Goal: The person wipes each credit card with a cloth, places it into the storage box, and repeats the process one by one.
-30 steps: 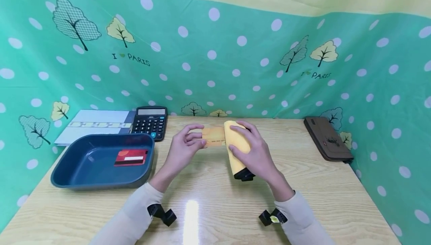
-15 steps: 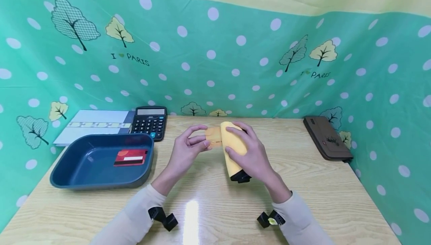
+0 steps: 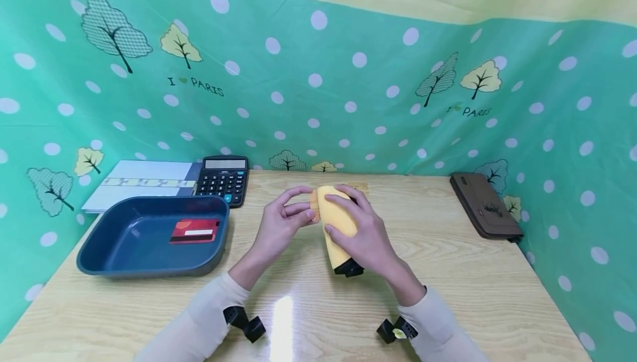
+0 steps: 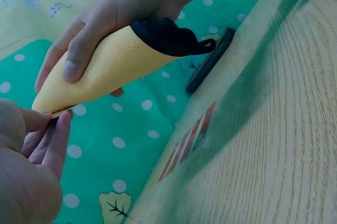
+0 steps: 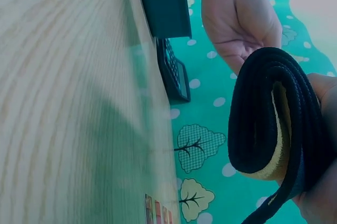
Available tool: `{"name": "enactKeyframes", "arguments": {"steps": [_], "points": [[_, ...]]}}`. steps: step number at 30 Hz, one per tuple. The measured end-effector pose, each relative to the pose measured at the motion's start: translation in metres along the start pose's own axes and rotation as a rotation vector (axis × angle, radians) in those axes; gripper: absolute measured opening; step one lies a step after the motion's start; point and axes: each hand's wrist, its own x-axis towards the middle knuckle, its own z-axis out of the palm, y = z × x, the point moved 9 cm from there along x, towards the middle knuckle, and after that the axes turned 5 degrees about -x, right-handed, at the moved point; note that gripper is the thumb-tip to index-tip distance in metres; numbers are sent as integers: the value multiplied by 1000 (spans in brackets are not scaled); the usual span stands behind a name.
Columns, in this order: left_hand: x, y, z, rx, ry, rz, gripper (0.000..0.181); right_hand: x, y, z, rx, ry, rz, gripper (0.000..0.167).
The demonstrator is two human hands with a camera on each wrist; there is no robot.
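Note:
My right hand (image 3: 362, 232) grips a folded yellow cloth (image 3: 332, 229) with a black edge. The cloth is wrapped over an orange bank card (image 3: 313, 203). My left hand (image 3: 282, 219) pinches the card's left end between thumb and fingers, right beside the cloth. An orange strip, seemingly the card's other end, shows beyond the right hand's fingers. Most of the card is hidden. In the left wrist view, the thumb and fingers of the left hand (image 4: 31, 166) meet at the cloth's tip. The right wrist view shows the cloth's rolled black edge (image 5: 258, 108) in layers.
A blue basin (image 3: 149, 265) stands at left with a red bank card (image 3: 194, 231) inside. Behind it are a calculator (image 3: 222, 181) and a pale folder (image 3: 144, 182). A brown wallet (image 3: 485, 205) lies at the table's (image 3: 448, 251) right. A patterned curtain hangs behind.
The cloth and right hand have slid left along the orange card, covering most of its exposed left part. My left hand has moved slightly right, still pinching the card. An orange strip now shows at right.

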Motion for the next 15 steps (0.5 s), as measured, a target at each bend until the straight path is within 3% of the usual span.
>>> {"name": "enactKeyframes", "arguments": {"steps": [15], "points": [[-1,0,0,9,5,-25,42,-2,-7,2,-65,9,-29,56]]}}
